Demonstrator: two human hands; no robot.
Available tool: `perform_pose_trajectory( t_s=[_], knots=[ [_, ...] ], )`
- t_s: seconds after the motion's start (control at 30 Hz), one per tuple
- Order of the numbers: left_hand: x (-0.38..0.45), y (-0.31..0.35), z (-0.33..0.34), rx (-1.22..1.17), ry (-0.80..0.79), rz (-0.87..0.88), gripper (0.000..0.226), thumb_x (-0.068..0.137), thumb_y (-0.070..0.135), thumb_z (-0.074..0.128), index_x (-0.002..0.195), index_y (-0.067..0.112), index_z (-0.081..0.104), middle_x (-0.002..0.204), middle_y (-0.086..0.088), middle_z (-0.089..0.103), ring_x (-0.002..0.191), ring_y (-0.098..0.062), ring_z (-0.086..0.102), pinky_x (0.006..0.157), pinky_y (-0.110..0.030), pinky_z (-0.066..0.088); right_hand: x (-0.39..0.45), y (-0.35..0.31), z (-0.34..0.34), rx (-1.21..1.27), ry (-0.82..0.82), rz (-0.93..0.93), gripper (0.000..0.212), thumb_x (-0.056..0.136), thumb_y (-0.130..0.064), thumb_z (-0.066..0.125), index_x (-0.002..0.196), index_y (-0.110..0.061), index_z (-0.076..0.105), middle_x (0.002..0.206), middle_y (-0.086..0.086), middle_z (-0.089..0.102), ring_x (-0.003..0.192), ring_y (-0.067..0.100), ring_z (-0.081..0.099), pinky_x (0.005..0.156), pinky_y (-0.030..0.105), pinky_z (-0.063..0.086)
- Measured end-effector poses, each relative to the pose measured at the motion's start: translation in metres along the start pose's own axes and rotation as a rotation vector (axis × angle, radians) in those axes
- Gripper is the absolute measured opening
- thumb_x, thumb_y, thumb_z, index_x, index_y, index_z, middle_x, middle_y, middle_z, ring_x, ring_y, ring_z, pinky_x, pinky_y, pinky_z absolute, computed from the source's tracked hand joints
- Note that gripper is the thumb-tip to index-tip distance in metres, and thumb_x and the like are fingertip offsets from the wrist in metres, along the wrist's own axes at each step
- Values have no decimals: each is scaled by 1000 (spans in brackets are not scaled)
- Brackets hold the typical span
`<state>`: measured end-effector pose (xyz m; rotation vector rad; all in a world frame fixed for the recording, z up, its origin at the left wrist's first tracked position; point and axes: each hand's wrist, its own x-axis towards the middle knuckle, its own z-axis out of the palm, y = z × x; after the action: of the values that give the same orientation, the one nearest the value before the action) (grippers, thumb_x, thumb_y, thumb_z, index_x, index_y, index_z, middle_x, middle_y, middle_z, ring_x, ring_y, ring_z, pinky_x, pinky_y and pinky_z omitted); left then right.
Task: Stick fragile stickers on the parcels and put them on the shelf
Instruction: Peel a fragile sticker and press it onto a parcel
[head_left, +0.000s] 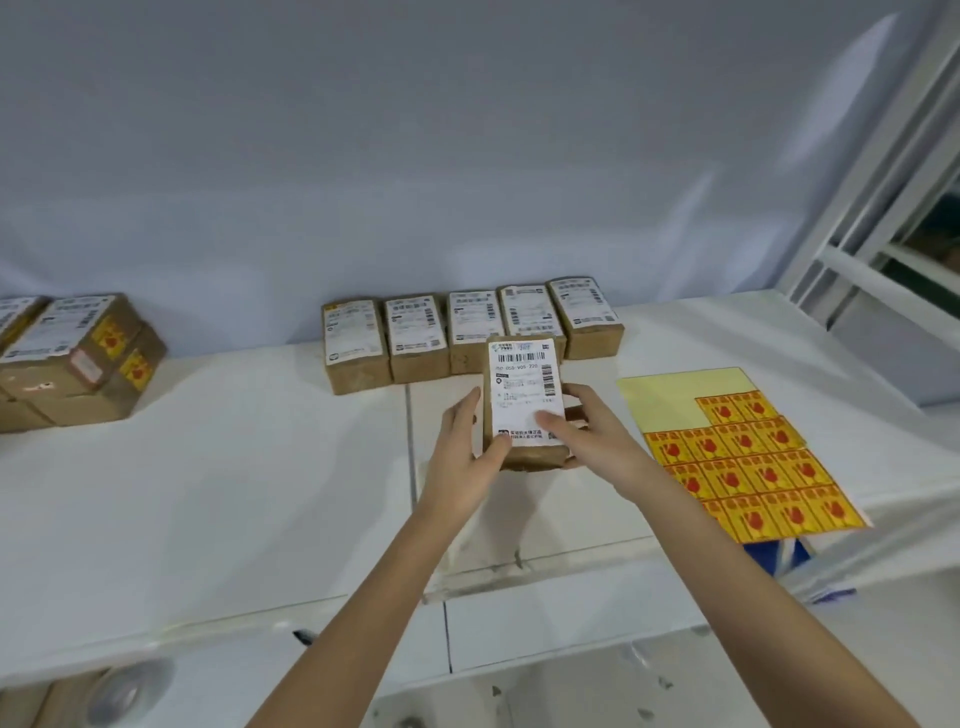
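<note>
You hold one brown parcel (524, 400) with both hands, in front of you and above the white surface (208, 467). Your left hand (467, 452) grips its left side, with the thumb laid on the lower corner of the white shipping label (525, 387) and the fingers stretched up along the left edge. Your right hand (587, 431) grips the right side, its thumb pressed on the lower right part of the label and the other fingers wrapped behind the parcel, so they are mostly hidden. The label faces up toward you, and no yellow sticker shows on this face of the parcel. Just behind the parcel, a row of five parcels (470, 327) stands against the pale wall (467, 156), each with a white label on top; the held parcel covers part of the fourth one. To your right the sticker sheet (748, 457) lies flat on the surface, with yellow and red fragile stickers in its lower part and a bare pale yellow backing at the upper left corner. Far to your left is a stack of parcels (78, 358), near the wall, and yellow fragile stickers (122, 351) show on the sides of them.
</note>
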<state>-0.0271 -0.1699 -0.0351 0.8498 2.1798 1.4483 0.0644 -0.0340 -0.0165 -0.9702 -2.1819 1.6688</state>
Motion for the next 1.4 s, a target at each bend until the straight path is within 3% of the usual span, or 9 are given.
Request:
perform_pose_trajectory(
  t_s=[0.13, 0.23, 0.33, 0.5, 0.77, 1.0, 1.17, 1.3, 1.4],
  knots=[
    [-16, 16, 37, 396, 55, 172, 50, 90, 21, 50, 139, 15, 43, 147, -7, 36, 131, -24, 37, 106, -31, 32, -6, 22, -26, -50, 49, -22, 51, 86, -30, 66, 130, -17, 43, 94, -6, 59, 91, 14, 60, 74, 33, 53],
    [-25, 24, 62, 380, 59, 138, 52, 84, 31, 36, 127, 12, 57, 140, -12, 44, 125, -28, 46, 103, -34, 36, -10, 32, -37, -155, 62, -77, 49, 84, -32, 66, 126, -15, 46, 92, -10, 57, 88, 11, 58, 78, 32, 50],
    [-31, 24, 84, 416, 88, 93, 68, 82, 44, 21, 133, 10, 51, 143, -11, 43, 132, -26, 38, 111, -36, 29, -16, 38, -44, -338, 101, -110, 49, 82, -41, 64, 123, -19, 48, 98, -8, 56, 90, 13, 56, 75, 29, 46],
    [-42, 26, 103, 244, 43, -65, 45, 102, 24, 30, 146, 13, 30, 154, -1, 26, 143, -12, 19, 112, -19, 11, -27, 39, -45, -494, 132, -131, 53, 82, -50, 57, 126, -22, 48, 116, 2, 53, 99, 21, 60, 73, 29, 46],
    [-47, 15, 86, -20, 14, -179, 42, 101, 38, 27, 140, 28, 41, 142, 4, 45, 131, -10, 40, 113, -28, 26, -37, 38, -35, -439, 56, -223, 42, 91, -39, 52, 130, -22, 47, 121, 4, 47, 100, 23, 59, 85, 34, 49],
    [-45, 7, 67, -87, -31, -152, 25, 103, 29, 29, 115, 39, 48, 111, 20, 55, 102, 7, 50, 81, 0, 31, -44, 42, -23, -395, -12, -268, 44, 93, -32, 52, 135, -28, 42, 123, -1, 47, 89, 13, 59, 85, 29, 48],
    [-36, -1, 59, 217, 45, -64, 48, 97, 34, 36, 144, 19, 35, 144, 1, 42, 133, -17, 39, 107, -30, 33, -47, 46, -21, -361, 0, -293, 44, 94, -29, 51, 136, -26, 41, 126, 1, 48, 95, 14, 58, 86, 35, 50],
    [-32, 8, 60, 614, 176, 303, 53, 92, 30, 30, 137, 8, 46, 145, -10, 42, 137, -26, 34, 109, -37, 27, -53, 53, -23, -511, 96, -446, 48, 95, -37, 39, 140, -17, 42, 142, -1, 43, 127, 15, 41, 102, 32, 41],
    [-30, 3, 67, 697, 144, 347, 50, 93, 28, 29, 130, 5, 54, 140, -10, 49, 135, -26, 39, 109, -43, 30, -55, 59, -23, -657, 58, -559, 55, 95, -39, 28, 140, -12, 43, 147, 0, 40, 136, 17, 32, 111, 32, 31]
  ],
)
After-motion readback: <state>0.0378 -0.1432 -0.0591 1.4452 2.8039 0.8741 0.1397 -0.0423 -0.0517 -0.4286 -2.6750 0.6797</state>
